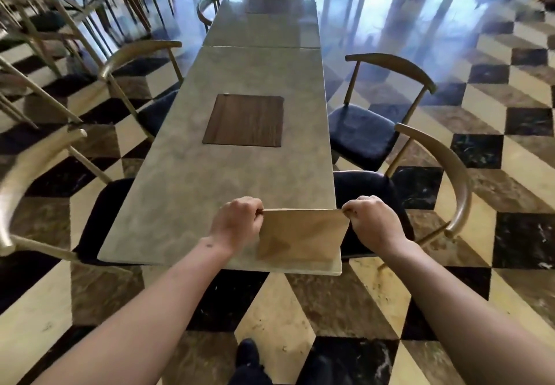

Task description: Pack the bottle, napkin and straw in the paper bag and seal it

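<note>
A brown paper bag [300,234] stands upright at the near right corner of the grey stone table [210,174]. Its top edge is pressed flat into a straight line. My left hand [240,222] pinches the left end of that top edge, and my right hand [372,222] pinches the right end. No bottle, napkin or straw shows anywhere; the bag's inside is hidden.
A dark wooden square inlay [244,120] sits in the table's middle. Chairs with gold frames and dark seats stand at both sides: one at the near right [435,174], one at the near left [99,213]. The floor is a checkered marble pattern.
</note>
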